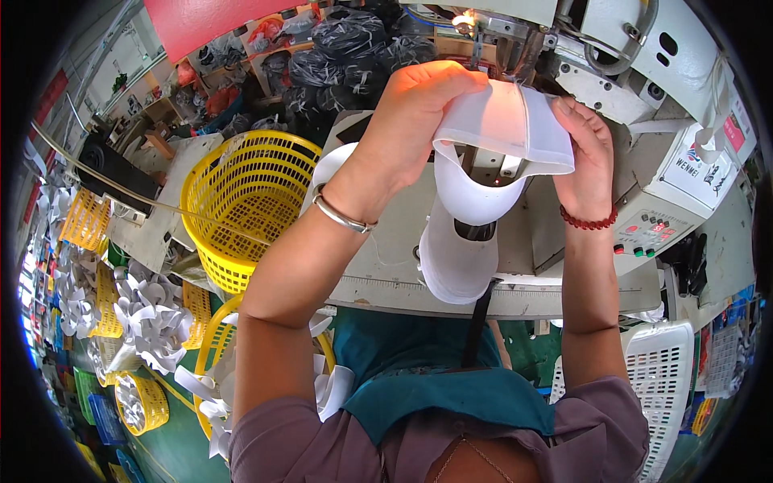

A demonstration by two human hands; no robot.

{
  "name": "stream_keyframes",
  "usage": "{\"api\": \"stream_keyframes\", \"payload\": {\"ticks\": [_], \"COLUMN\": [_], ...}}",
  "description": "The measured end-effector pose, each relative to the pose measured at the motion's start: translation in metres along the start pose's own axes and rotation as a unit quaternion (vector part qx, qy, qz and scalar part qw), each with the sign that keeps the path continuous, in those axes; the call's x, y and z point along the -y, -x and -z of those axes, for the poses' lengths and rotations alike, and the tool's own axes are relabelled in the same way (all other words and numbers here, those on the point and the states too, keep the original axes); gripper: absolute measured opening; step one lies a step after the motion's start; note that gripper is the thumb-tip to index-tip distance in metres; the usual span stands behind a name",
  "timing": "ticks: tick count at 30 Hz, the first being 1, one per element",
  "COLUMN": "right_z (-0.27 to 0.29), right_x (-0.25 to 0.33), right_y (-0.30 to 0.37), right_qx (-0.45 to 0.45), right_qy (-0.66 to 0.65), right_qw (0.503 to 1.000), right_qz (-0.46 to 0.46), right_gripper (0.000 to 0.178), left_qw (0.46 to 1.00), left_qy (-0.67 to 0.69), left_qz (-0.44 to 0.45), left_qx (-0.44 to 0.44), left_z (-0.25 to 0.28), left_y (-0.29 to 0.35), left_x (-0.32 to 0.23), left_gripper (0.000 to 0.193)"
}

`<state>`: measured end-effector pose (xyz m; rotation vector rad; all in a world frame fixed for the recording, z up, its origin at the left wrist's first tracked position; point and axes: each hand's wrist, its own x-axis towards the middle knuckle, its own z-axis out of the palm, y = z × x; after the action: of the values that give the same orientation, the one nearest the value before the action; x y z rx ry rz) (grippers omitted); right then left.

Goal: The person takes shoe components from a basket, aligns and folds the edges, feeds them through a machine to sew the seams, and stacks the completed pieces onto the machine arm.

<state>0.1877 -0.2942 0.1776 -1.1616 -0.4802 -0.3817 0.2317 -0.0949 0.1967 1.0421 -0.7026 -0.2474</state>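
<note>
Both my hands hold a white shaped fabric piece (pixel 503 121) with a seam down its middle, at the head of a machine (pixel 515 52). My left hand (pixel 415 117) is closed on its left edge, thumb on top. My right hand (pixel 588 149) grips the right edge, fingers bent over it. Through the curved opening of the piece, metal machine parts (pixel 485 165) show. Its far edge lies right under the machine head, where the contact point is hidden. Below it, a rounded white form (pixel 459 262) reaches toward the table edge; I cannot tell what it is.
On the left of the table stands a yellow plastic basket (pixel 197 201). White cut pieces (pixel 338 390) fill another basket beside my left arm. To the right is a control box (pixel 656 225) with buttons, above a white basket (pixel 660 386). Black bags (pixel 346 56) are piled behind.
</note>
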Motion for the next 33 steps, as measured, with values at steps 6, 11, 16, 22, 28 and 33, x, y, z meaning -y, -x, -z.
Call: {"api": "stream_keyframes", "payload": {"ticks": [6, 11, 16, 22, 28, 33], "right_z": [-0.002, 0.001, 0.002, -0.001, -0.005, -0.005], "right_x": [-0.008, -0.01, -0.014, -0.019, -0.014, -0.015], "right_y": [-0.008, -0.011, -0.014, -0.017, -0.013, -0.014], "right_qx": [-0.028, -0.036, -0.065, -0.075, -0.049, -0.055], "right_qy": [-0.011, -0.008, -0.001, -0.049, -0.047, -0.043], "right_qw": [1.0, 0.999, 0.998, 0.996, 0.997, 0.997], "right_qz": [0.003, 0.007, 0.01, -0.005, -0.037, -0.032], "right_gripper": [0.016, 0.018, 0.018, 0.015, 0.016, 0.015], "left_qw": [1.0, 0.999, 0.999, 0.996, 0.995, 0.995], "left_qy": [-0.002, 0.022, 0.02, 0.061, 0.074, 0.077], "left_qz": [0.007, 0.022, 0.028, 0.056, 0.061, 0.058], "left_qx": [-0.021, -0.034, -0.03, -0.019, -0.013, -0.006], "left_z": [0.004, 0.0, 0.0, 0.008, 0.011, 0.011], "left_y": [-0.005, -0.008, -0.009, -0.019, -0.02, -0.02], "left_x": [-0.001, -0.001, -0.003, 0.005, 0.008, 0.008], "left_gripper": [0.011, 0.012, 0.013, 0.017, 0.019, 0.019]}}
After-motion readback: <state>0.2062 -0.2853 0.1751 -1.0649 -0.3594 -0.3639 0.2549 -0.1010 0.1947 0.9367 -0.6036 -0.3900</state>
